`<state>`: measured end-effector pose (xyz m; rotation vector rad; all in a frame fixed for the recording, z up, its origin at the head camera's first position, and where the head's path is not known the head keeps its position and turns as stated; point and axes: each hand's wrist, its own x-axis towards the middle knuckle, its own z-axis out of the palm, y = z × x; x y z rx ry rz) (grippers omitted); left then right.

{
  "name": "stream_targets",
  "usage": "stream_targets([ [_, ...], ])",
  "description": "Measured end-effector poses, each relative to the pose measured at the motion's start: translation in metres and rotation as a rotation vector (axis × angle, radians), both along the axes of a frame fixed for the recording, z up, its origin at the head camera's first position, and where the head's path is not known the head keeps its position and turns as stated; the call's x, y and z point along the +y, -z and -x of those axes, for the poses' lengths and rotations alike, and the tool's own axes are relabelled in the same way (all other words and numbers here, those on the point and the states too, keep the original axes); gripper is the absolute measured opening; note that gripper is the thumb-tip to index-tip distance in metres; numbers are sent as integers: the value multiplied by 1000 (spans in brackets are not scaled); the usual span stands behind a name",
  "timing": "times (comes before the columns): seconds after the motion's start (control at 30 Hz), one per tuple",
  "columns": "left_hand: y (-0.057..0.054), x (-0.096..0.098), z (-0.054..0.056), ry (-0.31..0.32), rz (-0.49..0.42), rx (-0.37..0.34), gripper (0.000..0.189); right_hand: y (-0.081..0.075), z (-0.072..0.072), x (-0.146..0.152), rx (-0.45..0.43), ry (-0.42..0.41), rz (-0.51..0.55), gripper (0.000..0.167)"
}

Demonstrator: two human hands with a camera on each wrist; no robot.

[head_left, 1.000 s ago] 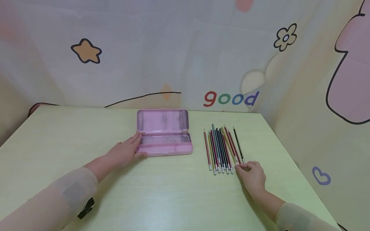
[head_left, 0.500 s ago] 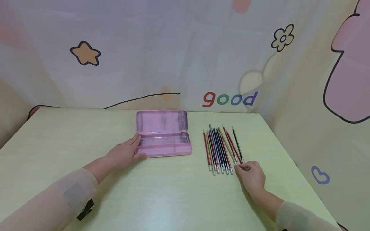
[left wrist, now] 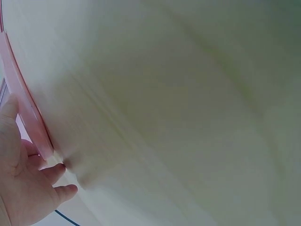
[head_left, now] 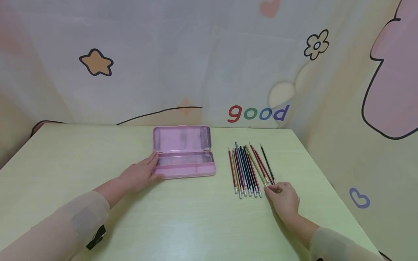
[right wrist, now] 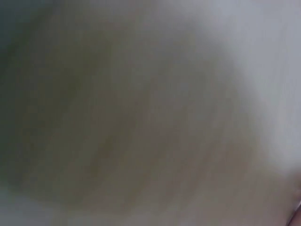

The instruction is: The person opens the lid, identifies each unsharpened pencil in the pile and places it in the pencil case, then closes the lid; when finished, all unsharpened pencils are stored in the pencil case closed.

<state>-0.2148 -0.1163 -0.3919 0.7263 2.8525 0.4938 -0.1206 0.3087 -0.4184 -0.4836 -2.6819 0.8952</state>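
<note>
In the head view a pink pencil case (head_left: pixel 183 170) lies open and flat on the table, its lid folded back. My left hand (head_left: pixel 138 175) rests at its left end, thumb at the near corner and straight fingers along the side. The left wrist view has these fingers (left wrist: pixel 11 106) against the pink wall. Right of the case lies a loose bunch of pencils (head_left: pixel 245 174), red, yellow, blue and black, eraser ends toward me. My right hand (head_left: pixel 284 199) pinches at the eraser ends of the rightmost pencils; the fingertips hide which one. A hand edge shows in the right wrist view.
The light wooden table (head_left: pixel 183 221) runs back to a printed cloth backdrop (head_left: pixel 156 65) with a star, a flower and the word "good". Another printed cloth side (head_left: pixel 343 152) closes off the right. A black clip-like piece (head_left: pixel 96 237) hangs at the left sleeve.
Several pencils have fanned slightly apart, with a wider gap between the yellow pencil and the red ones on the right. Both hands keep their places. The head view has shifted a little.
</note>
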Motion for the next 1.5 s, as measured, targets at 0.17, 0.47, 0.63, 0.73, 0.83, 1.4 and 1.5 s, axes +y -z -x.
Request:
stream_targets([
  [0.17,1,2,1,3,-3,3,87,-2,2,1,12,19,55,24],
  [0.47,2,1,3,7,3,22,86,-16,3,3,101,25,124,21],
  [0.63,0,0,1,3,-2,14,85,-25,5,4,155,10,170,21],
  [0.73,0,1,1,1,-5,8,85,-29,6,6,153,7,197,22],
  [0.83,0,1,0,-1,-5,3,85,-31,7,8,139,3,269,24],
  [1.4,1,0,0,-5,-21,-3,87,-44,21,15,156,-35,829,25],
  [1.5,1,1,3,-11,-34,-13,89,-46,24,13,157,-63,931,13],
])
